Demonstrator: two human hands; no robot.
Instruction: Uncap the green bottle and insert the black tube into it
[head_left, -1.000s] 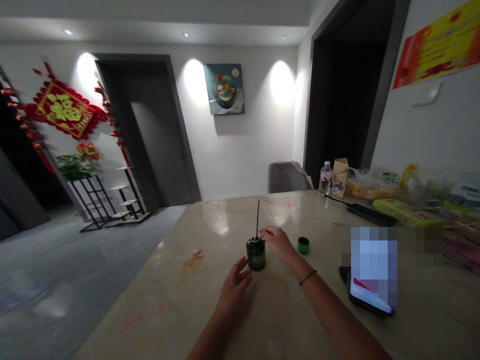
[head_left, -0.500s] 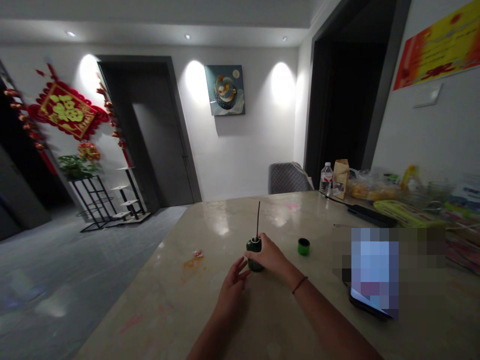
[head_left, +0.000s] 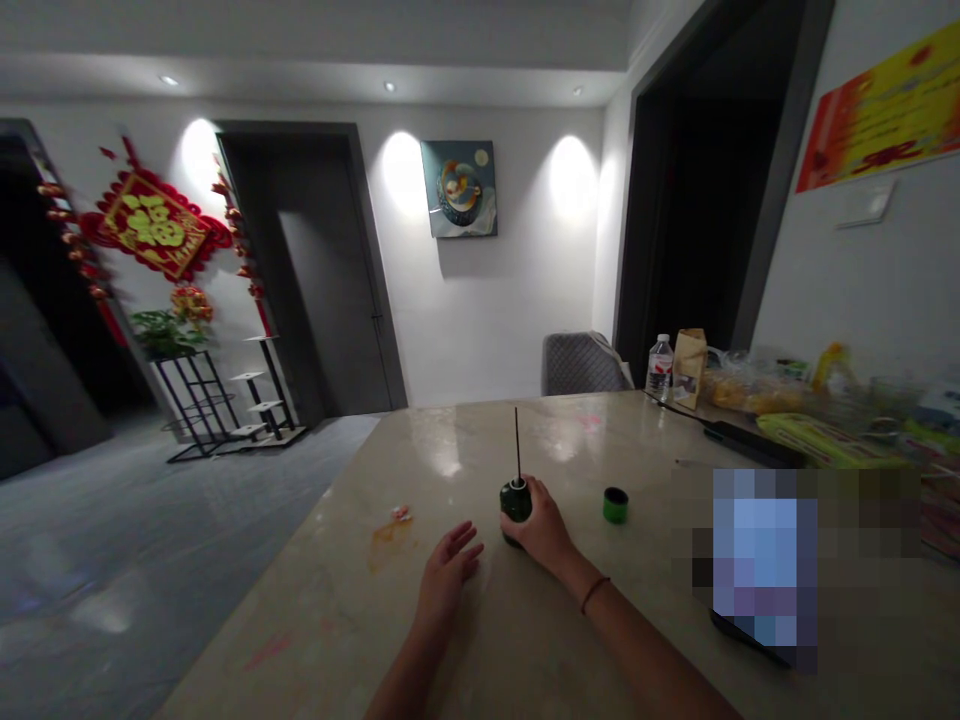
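Observation:
A small dark green bottle (head_left: 514, 498) stands on the beige marble table (head_left: 525, 640), with a thin black stick (head_left: 517, 445) rising upright from its mouth. My right hand (head_left: 546, 530) is wrapped round the bottle's right side. My left hand (head_left: 445, 572) lies flat on the table just left of the bottle, fingers stretched out, holding nothing. A green cap (head_left: 615, 505) sits on the table to the right of the bottle, apart from both hands.
A phone (head_left: 754, 640) lies at the right near edge. Along the right wall stand a water bottle (head_left: 659, 368), a paper bag (head_left: 689, 367), a black remote (head_left: 742, 442) and packaged goods. An orange stain (head_left: 388, 530) marks the table left. A grey chair (head_left: 581, 362) stands at the far end.
My right hand came down from the bottle's mouth and closed round its body. My left hand drew back from the bottle and lies flat on the table.

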